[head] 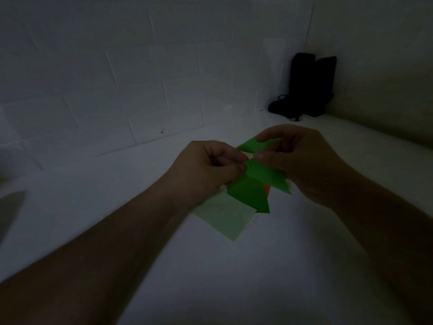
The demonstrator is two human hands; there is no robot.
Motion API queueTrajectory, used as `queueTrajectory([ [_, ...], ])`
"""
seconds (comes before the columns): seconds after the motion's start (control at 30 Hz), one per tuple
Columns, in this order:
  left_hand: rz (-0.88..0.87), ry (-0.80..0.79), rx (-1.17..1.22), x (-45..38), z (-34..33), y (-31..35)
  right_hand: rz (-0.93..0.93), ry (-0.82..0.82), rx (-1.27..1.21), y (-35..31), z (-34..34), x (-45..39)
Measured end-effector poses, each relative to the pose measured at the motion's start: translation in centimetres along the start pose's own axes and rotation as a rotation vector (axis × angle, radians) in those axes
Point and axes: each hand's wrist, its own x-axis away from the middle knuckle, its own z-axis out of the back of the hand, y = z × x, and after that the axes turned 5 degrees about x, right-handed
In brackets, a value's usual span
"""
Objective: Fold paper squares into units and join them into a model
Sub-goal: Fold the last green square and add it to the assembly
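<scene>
Green paper [255, 181] between both grips

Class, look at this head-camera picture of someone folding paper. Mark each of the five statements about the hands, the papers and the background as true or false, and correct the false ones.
1. Both hands hold the bright green folded paper. True: the left hand and the right hand each pinch it.
2. The pale green sheet lies below the folded paper. True.
3. The folded paper is blue. False: it is bright green.
4. A dark object stands in the far right corner. True.
5. The right hand rests flat on the table. False: it is raised, with fingers curled on the paper.
</scene>
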Motion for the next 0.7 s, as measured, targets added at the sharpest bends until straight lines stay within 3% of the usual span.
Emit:
queueTrajectory([
  [0.2,0.065,0.158,0.144,-0.50,0.59,0.26,-0.090,0.062,-0.058,0.11,0.02,-0.27],
  [0.4,0.067,0.080,-0.064,-0.54,0.46,-0.57,0.062,0.125,0.192,0.40,-0.23,-0.13],
  [0.53,0.009,0.114,-0.009,-0.21,0.09,-0.24,0.087,0.097,0.244,0.30,-0.43,-0.01],
  [0.7,0.010,0.180,0.079,-0.52,0.19,-0.11,0.022,0.057,0.027,-0.05,-0.34,0.01],
])
